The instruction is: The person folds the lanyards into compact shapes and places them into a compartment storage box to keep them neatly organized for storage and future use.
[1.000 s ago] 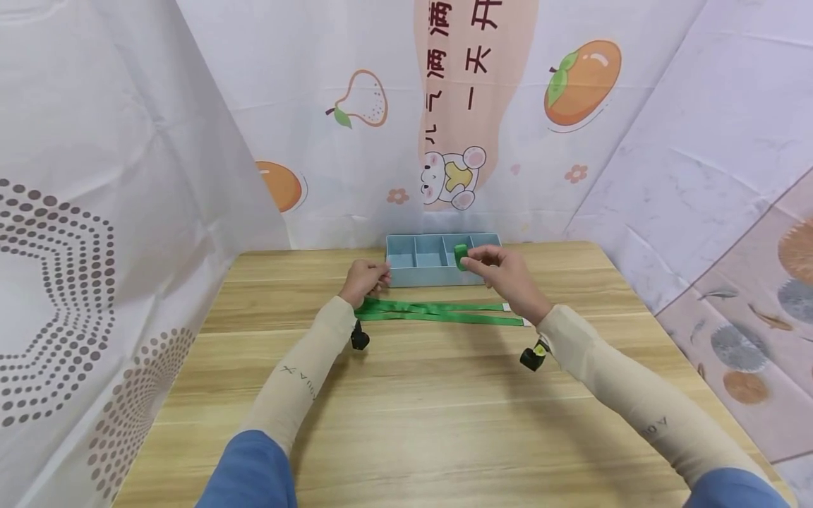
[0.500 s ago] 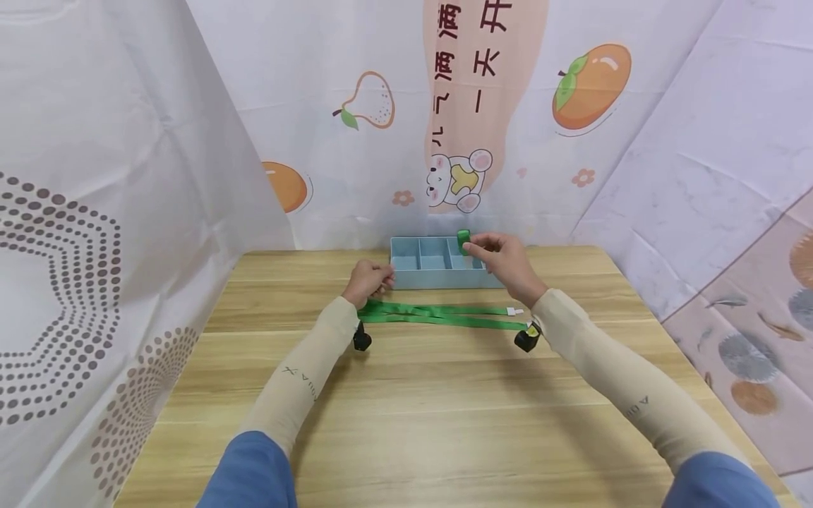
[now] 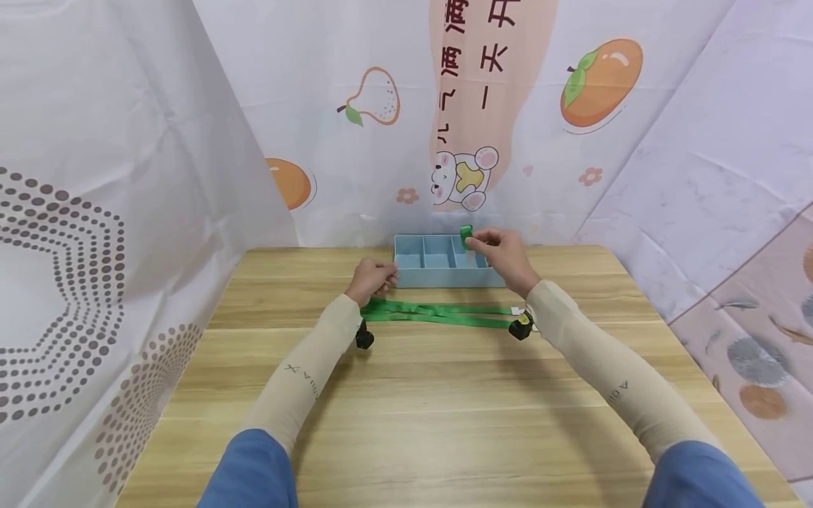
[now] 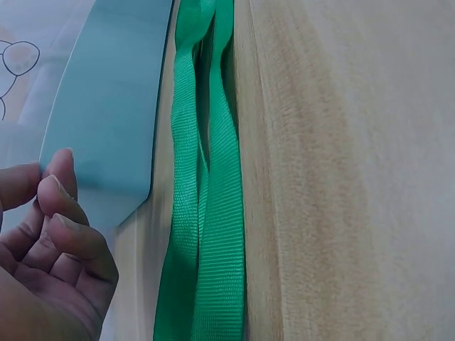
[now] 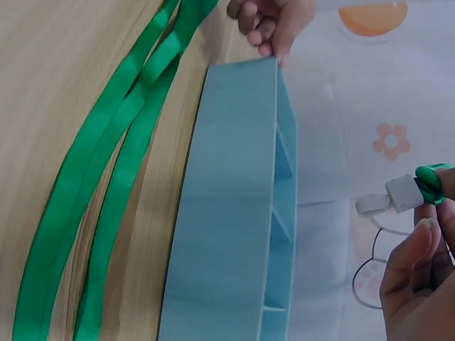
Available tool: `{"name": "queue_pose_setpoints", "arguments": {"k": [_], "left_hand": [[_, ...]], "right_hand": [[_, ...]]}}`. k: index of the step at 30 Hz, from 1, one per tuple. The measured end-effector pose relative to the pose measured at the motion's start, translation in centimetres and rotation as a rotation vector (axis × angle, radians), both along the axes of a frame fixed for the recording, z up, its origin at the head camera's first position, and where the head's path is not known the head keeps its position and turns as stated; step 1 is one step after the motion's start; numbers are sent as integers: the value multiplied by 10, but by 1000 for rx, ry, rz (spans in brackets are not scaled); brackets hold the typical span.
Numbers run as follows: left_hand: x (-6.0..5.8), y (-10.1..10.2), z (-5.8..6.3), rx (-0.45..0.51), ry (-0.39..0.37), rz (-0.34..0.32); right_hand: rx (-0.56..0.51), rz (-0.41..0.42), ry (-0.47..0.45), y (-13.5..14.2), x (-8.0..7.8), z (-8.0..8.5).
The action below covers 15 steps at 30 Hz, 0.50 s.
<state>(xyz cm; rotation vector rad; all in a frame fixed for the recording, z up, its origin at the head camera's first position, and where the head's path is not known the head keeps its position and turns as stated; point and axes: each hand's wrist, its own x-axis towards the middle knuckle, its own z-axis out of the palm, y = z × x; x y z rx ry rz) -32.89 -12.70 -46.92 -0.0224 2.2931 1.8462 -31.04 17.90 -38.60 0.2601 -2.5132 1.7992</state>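
In the head view my right hand [image 3: 508,259] holds a small folded green lanyard [image 3: 466,237] between thumb and fingers, above the box's third compartment from the left. The right wrist view shows a white clip [image 5: 405,193] sticking out of that lanyard. My left hand [image 3: 372,281] pinches the near left corner of a light blue divided box [image 3: 438,279] by its rim. In front of the box, more green lanyard straps [image 3: 432,309] lie stretched out across the table, with white ends [image 3: 515,310] at the right. The right hand hides the box's right end.
The wooden table [image 3: 406,409] ends at a printed curtain [image 3: 356,183] close behind the box. Patterned cloth [image 3: 70,282] hangs along the left side, and another [image 3: 718,233] along the right. A black wrist camera [image 3: 521,327] sits low over the straps' right ends.
My right hand has risen slightly and moved farther back with the folded lanyard, which now sits nearer the box's back edge. The left hand stays at the box corner. The head view has shifted slightly.
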Motion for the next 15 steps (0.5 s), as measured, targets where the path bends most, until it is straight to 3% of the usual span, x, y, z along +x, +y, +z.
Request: {"name": "queue_pose_setpoints", "arguments": {"k": [8, 15], "left_hand": [[1, 0, 4, -4, 0, 2], [3, 3, 2, -26, -2, 25]], "right_hand": [[-20, -43, -30, 4, -18, -17], [36, -79, -54, 5, -27, -32]]}}
